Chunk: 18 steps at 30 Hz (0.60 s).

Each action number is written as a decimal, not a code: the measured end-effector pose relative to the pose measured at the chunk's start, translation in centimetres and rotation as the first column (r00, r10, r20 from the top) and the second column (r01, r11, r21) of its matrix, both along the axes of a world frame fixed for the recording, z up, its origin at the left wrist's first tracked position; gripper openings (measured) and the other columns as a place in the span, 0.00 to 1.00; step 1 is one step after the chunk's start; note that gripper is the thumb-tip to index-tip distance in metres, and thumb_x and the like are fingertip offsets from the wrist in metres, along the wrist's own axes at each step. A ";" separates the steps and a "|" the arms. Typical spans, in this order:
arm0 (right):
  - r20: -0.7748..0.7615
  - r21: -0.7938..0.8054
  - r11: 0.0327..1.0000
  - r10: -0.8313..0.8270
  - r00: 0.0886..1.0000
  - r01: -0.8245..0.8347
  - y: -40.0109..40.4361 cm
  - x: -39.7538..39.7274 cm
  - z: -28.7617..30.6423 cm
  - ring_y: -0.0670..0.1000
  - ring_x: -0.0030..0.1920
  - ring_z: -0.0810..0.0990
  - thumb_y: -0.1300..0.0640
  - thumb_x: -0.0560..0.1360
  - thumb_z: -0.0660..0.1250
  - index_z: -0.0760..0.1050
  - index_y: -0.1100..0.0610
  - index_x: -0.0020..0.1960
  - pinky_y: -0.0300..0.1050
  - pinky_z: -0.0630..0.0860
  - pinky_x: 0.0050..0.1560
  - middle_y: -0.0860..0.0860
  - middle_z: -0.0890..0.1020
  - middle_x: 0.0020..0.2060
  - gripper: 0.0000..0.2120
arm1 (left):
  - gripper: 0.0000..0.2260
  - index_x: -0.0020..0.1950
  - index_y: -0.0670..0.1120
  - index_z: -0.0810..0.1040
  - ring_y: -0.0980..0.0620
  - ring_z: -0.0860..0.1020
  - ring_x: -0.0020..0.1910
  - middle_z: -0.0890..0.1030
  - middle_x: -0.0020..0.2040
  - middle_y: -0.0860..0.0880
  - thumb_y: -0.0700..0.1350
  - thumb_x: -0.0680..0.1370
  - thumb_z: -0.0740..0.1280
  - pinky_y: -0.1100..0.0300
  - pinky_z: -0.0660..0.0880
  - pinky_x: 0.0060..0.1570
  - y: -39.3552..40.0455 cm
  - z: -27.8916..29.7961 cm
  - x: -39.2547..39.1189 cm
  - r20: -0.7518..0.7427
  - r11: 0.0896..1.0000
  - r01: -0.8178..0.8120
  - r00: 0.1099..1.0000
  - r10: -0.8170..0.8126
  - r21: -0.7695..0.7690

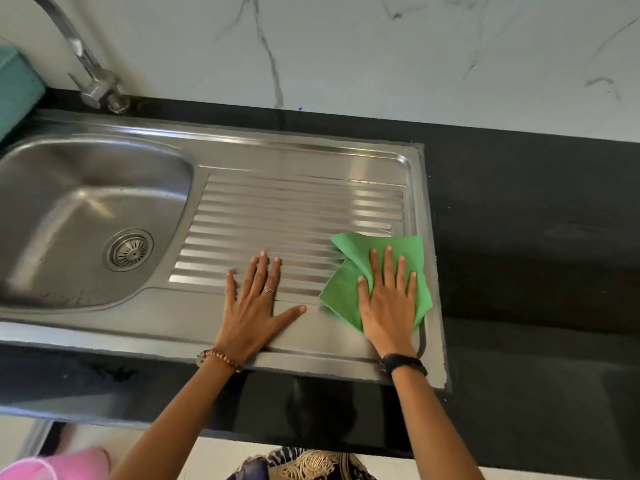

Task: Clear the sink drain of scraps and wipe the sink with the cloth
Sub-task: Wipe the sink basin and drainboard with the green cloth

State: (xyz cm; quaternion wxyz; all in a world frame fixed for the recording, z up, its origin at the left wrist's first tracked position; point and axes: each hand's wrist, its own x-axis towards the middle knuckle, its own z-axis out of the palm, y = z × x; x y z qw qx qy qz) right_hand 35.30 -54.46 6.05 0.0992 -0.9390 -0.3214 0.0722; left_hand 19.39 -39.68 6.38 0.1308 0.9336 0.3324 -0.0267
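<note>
Bare forearms, a few small ornaments

Both arms are bare, with no sleeves in view. The left hand [256, 306] carries a thin silver ring [268, 290] on one finger, and a bracelet of brown beads [221, 359] circles that wrist. The right hand [389, 306] has no ring; its wrist wears a black band [403, 363]. At 6 o'clock shows dark patterned clothing [304, 465] with pale gold scrollwork.

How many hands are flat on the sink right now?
2. The left hand lies bare on the ribbed drainboard; the right hand presses the green cloth near the drainboard's right edge.
</note>
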 end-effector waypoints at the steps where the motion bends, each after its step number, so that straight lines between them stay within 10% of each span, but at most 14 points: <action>1: 0.002 -0.003 1.000 -0.008 1.000 0.008 0.2 0.1 0.0 0.55 0.76 0.44 0.46 0.81 0.45 0.42 0.50 0.75 0.55 0.38 0.74 0.52 0.46 0.77 0.26 | 0.43 0.72 0.53 0.35 0.53 0.36 0.73 0.36 0.73 0.52 0.76 0.65 0.37 0.48 0.31 0.69 0.0 -0.1 0.0 -0.002 1.000 0.003 1.000 -0.003 0.004; 18: 0.023 0.036 0.999 0.005 1.000 -0.006 3.1 4.3 0.1 0.56 0.76 0.49 0.47 0.80 0.47 0.46 0.56 0.76 0.55 0.44 0.76 0.55 0.51 0.76 0.27 | 0.45 0.72 0.52 0.32 0.53 0.34 0.72 0.33 0.72 0.50 0.77 0.62 0.33 0.46 0.30 0.69 0.3 0.5 -0.2 -0.007 0.996 0.046 0.999 -0.047 -0.071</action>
